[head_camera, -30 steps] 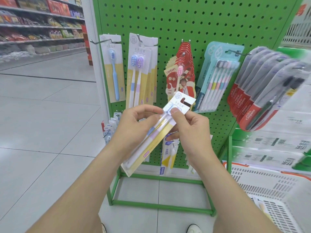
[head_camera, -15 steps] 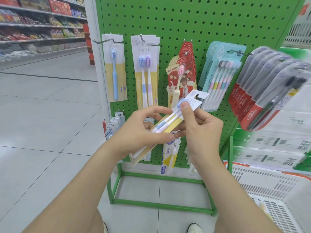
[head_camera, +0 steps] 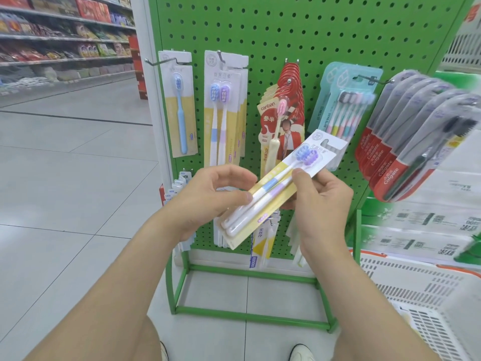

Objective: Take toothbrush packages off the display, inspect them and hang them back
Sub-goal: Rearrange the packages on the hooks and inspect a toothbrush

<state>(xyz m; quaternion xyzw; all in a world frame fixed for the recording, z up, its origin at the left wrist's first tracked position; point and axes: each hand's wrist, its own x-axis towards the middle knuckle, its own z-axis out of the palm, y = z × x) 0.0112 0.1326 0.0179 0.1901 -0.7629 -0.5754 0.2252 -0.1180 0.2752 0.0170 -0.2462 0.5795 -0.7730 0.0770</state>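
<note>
Forearms are stretched forward from the bottom of the view, and a toothbrush twin-pack [head_camera: 276, 188] is held between the two hands in front of the green pegboard display [head_camera: 286, 32], off any hook. The pack is turned with its front towards the camera and tilted on a diagonal. The blue and purple brush heads are at the upper right and the handle ends at the lower left.

The left hand [head_camera: 213, 201] is seen from its back. Its thumb is laid across the front of the blister over the handles, and its fingers are curled above the card's upper edge. The lower half of the pack is thus pinched, though contact behind the card is hidden. The right hand [head_camera: 322, 204] is held with its thumb side up. The thumb tip is pressed on the card's front just below the brush necks, and the remaining fingers are tucked behind the card, out of sight, so the upper half is pinched as well.

On the board behind, a single blue toothbrush pack [head_camera: 179, 105] is hung at the far left, with a stack of matching twin-packs [head_camera: 225, 113] beside it. Red canban packs [head_camera: 286, 110] are hung in the middle, a teal multi-brush pack [head_camera: 346, 105] further right, and a row of Colgate packs [head_camera: 406, 144] at the right edge. A white plastic basket [head_camera: 429, 295] is seen at the lower right, and stocked shelves [head_camera: 65, 37] at the far left.
</note>
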